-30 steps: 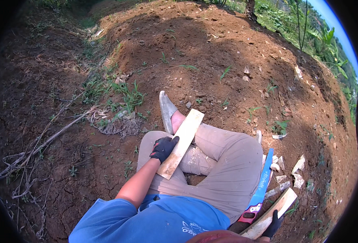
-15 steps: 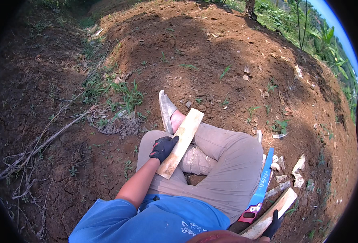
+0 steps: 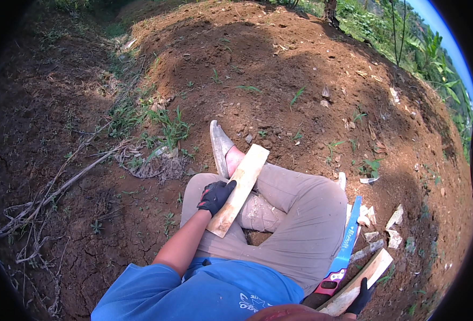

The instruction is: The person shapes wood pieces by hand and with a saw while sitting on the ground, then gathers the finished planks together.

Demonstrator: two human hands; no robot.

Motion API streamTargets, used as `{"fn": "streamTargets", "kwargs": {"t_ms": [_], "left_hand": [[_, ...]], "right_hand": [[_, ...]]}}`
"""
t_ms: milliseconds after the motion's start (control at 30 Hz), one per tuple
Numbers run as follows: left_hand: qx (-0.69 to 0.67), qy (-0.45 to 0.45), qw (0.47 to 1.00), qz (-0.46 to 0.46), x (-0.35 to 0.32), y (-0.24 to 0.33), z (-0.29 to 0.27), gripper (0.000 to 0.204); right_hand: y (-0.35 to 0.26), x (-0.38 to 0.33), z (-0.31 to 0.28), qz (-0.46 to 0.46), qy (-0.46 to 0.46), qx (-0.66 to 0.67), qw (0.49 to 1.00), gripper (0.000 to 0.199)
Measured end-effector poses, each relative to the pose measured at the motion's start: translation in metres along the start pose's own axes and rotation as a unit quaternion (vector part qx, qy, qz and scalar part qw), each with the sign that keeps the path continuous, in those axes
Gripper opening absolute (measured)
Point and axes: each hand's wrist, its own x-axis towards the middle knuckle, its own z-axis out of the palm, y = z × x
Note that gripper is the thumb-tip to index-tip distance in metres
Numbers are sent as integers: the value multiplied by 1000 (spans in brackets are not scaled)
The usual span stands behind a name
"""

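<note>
My left hand (image 3: pixel 215 198), in a black glove, is closed on the left edge of a short pale wooden board (image 3: pixel 243 184), its thumb over the upper face. The board lies slanted across my crossed legs (image 3: pixel 295 214), with its far end near my shoe. At the lower right, my right hand (image 3: pixel 361 298), also gloved in black, grips the outer side of a second piece of wood (image 3: pixel 369 274). Its fingers are partly hidden. Between this wood and my thigh is a handsaw (image 3: pixel 347 242) with a blue blade and a red handle.
Pale wood chips (image 3: pixel 394 216) and a bark-covered offcut (image 3: pixel 367 250) lie on the soil to the right. Dry branches (image 3: pixel 60 190) and grass tufts (image 3: pixel 173 128) are on the left. Brown earth (image 3: pixel 236 64) rises in front, with a tree trunk (image 3: pixel 330 12) at the far end.
</note>
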Motion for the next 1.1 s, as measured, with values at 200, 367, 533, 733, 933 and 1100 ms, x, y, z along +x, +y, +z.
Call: {"fn": "streamTargets", "kwargs": {"t_ms": [200, 367, 533, 733, 933, 1100], "left_hand": [[-6, 3, 1000, 1, -5, 4, -5, 75], [-4, -8, 1000, -1, -4, 5, -4, 75], [-1, -6, 1000, -4, -1, 2, -2, 75], [-16, -5, 1000, -9, -6, 4, -4, 75], [-5, -7, 1000, -7, -1, 2, -2, 75], [-1, 0, 1000, -7, 2, -5, 2, 76]], "right_hand": [[-12, -6, 5, 20, -3, 7, 1000, 71], [5, 4, -5, 22, 6, -8, 1000, 72], [4, 3, -1, 26, 5, 5, 1000, 74], [-4, -1, 2, 23, -9, 26, 999, 78], [-2, 0, -1, 38, -8, 28, 999, 79], [-20, -10, 8, 41, -13, 41, 998, 77]]}}
